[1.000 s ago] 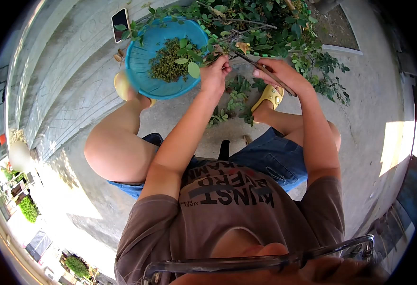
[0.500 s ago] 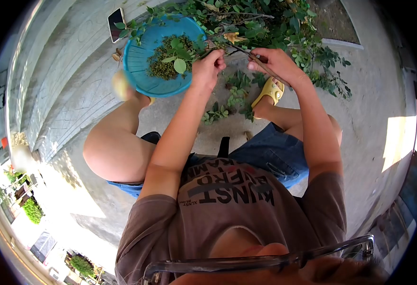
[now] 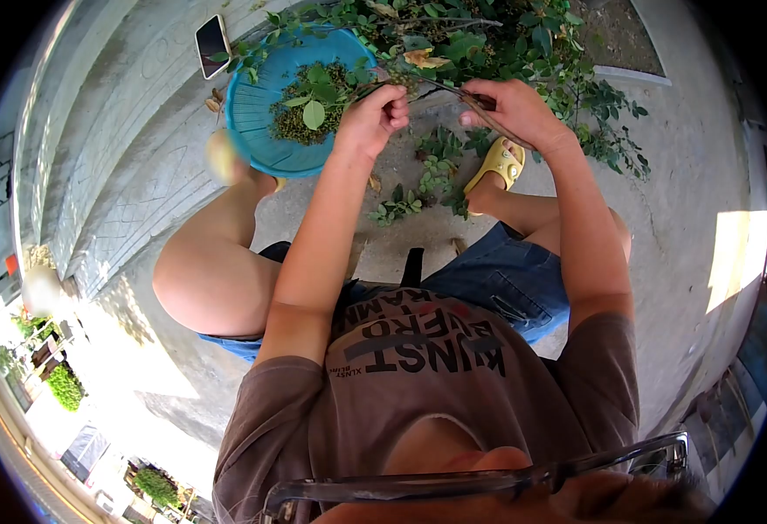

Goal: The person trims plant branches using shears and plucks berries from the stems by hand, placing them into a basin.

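My left hand [image 3: 371, 120] is closed on a leafy sprig [image 3: 314, 112] whose leaves hang over the blue basin [image 3: 242, 122]. Small green berries show by its fingertips. Facing it, my right hand [image 3: 516, 113] grips dark-bladed shears [image 3: 499, 129] with a long brownish handle lying along the palm. Their thin tips point left, toward the berries near my left hand. Inside the basin lies a heap of small green-brown berries [image 3: 294, 131]. How far apart the shear blades are is too small to tell.
A pile of leafy cut branches [image 3: 488, 52] lies beyond my hands and spreads right. A phone [image 3: 212, 45] rests on the step left of the basin. Loose leaves [image 3: 436, 170] lie on the concrete between my feet, near a yellow sandal [image 3: 499, 166].
My left hand has shifted slightly left and toward the basin, and the sprig's leaves moved with it. My right hand has risen a little with the shears.
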### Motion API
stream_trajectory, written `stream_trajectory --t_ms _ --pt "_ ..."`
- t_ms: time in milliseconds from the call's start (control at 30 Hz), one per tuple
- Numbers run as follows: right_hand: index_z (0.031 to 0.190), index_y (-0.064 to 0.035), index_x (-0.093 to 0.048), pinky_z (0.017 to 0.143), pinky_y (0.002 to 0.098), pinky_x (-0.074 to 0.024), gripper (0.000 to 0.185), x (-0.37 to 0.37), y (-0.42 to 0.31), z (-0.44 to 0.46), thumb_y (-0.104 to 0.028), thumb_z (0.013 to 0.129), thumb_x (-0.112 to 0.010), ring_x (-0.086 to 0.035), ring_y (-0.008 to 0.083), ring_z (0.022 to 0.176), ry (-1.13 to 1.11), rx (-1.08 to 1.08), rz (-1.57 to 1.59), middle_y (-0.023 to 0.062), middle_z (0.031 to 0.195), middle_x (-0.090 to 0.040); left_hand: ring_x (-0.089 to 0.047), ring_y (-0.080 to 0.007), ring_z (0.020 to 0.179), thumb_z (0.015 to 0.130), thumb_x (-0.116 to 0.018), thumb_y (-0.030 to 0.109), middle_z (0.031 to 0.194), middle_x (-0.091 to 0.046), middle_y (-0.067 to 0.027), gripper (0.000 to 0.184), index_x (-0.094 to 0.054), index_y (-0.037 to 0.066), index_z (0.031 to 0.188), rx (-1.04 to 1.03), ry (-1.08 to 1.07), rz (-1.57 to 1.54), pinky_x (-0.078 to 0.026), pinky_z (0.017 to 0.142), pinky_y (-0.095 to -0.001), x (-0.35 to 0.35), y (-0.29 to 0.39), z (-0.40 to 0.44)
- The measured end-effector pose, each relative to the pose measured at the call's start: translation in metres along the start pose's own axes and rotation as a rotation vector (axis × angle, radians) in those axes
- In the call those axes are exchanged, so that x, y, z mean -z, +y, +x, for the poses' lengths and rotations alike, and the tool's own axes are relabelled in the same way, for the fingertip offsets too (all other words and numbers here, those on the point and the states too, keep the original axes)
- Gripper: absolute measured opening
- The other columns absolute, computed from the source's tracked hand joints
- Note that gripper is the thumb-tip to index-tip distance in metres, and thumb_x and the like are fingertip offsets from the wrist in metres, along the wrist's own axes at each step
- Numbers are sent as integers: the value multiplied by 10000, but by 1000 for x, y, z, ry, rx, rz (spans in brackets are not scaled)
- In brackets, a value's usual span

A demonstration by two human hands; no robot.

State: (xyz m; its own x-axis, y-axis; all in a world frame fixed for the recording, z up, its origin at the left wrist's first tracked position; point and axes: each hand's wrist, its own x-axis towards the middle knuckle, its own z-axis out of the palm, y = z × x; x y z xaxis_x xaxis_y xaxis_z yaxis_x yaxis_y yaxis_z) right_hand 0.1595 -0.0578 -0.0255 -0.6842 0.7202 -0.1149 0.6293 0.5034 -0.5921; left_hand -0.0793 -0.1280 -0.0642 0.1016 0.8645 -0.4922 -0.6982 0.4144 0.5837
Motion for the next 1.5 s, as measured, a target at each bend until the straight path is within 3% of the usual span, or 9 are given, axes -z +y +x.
stream_trajectory --t_ms 500,700,767,967,1033,1233,1267,1367,1500 --pt "1104 -187 -630 624 401 -497 477 1 -6 3 -523 766 -658 -643 313 731 56 122 -98 98 781 -671 -402 -110 590 868 -576 87 673 -443 -10 157 -479 54 749 108 -49 68 -318 495 -247 1 5 1" --pt "1067 -156 -640 626 413 -495 494 5 -16 1 -554 775 -631 -634 330 723 42 78 -149 106 766 -668 -408 -109 592 864 -584 80 674 -451 -8 134 -510 40 760 39 -45 115 -315 495 -249 0 6 -2" --pt "1040 -109 -645 607 394 -475 482 6 -17 -1 -496 756 -690 -603 337 655 71 63 -132 137 722 -632 -408 -109 587 862 -591 79 671 -455 -8 129 -522 36 762 8 -24 132 -315 496 -249 0 5 -3" --pt "1090 -108 -618 645 375 -479 522 21 -6 -18 -510 764 -688 -615 327 714 -14 -91 -48 145 776 -638 -372 -86 558 829 -624 70 614 -427 22 143 -533 53 720 -35 -3 453 -286 499 -258 10 6 -6" --pt "1118 -130 -601 668 375 -492 555 30 -1 -26 -553 766 -668 -627 309 749 -20 -147 -45 123 818 -659 -363 -84 554 830 -622 74 611 -424 26 154 -524 60 711 -54 26 506 -281 501 -256 9 6 -10" --pt "1041 -58 -584 623 325 -441 513 33 1 -33 -530 842 -614 -528 193 631 37 -132 403 79 713 -583 -345 -80 550 833 -620 96 617 -420 34 184 -502 78 692 -55 85 584 -276 512 -256 15 7 -4" --pt "1034 -67 -589 588 295 -433 515 37 -5 -31 -552 865 -569 -521 147 610 -114 -285 443 58 690 -561 -342 -79 550 835 -620 100 618 -419 36 190 -498 81 691 -34 115 596 -277 514 -255 13 7 -5" --pt "1027 -72 -594 555 282 -427 531 20 -9 -22 -577 870 -539 -515 113 587 -150 -352 495 34 663 -539 -342 -78 554 835 -620 103 620 -421 38 182 -499 80 702 -33 58 648 -286 522 -259 13 11 -9" --pt "1005 -39 -597 502 272 -415 568 4 -12 -6 -587 867 -533 -497 112 531 -7 -347 600 12 635 -523 -341 -77 560 837 -615 109 625 -418 38 195 -491 85 689 7 136 715 -290 532 -262 6 9 -12"
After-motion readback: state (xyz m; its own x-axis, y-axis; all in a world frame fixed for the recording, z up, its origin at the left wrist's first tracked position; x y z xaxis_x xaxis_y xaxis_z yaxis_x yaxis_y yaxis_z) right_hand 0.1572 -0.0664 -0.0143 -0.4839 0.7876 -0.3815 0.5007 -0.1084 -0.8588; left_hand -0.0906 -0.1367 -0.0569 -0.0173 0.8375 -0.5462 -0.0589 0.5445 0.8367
